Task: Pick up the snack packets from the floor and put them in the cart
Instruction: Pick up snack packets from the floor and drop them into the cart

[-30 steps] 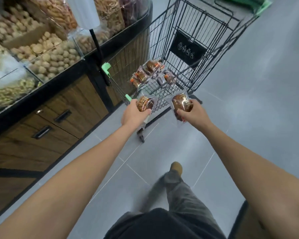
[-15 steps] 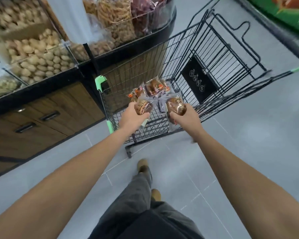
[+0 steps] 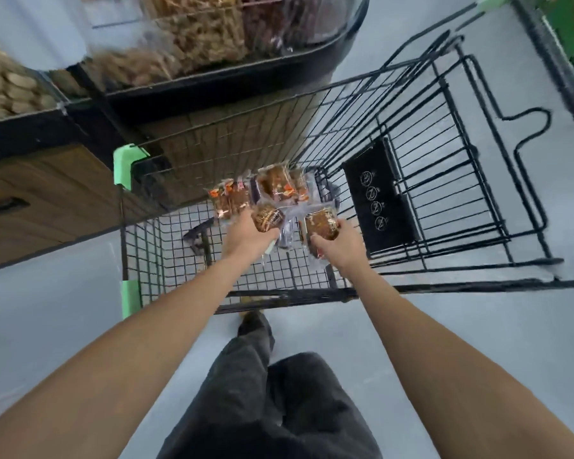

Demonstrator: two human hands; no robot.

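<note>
a person leans over the near edge of a black wire cart (image 3: 312,294), each hand carrying one snack packet above the basket. the left hand (image 3: 244,238) has its fingers (image 3: 265,236) curled round a clear-wrapped brown packet (image 3: 266,217). the right hand (image 3: 340,248) grips a second packet (image 3: 322,224), whose long axis runs away from the person, in line with the forearm. both hands are past the rail and about equally close to the wire bottom, which lies straight below them, so the drop looks to call for little more than letting go. other packets (image 3: 275,185) already lie just beyond, against the cart's far edge. the fingertips are hidden behind the wrappers and blur smears the labels. the heap's count is unclear, and the floor behind the person is out of view.
</note>
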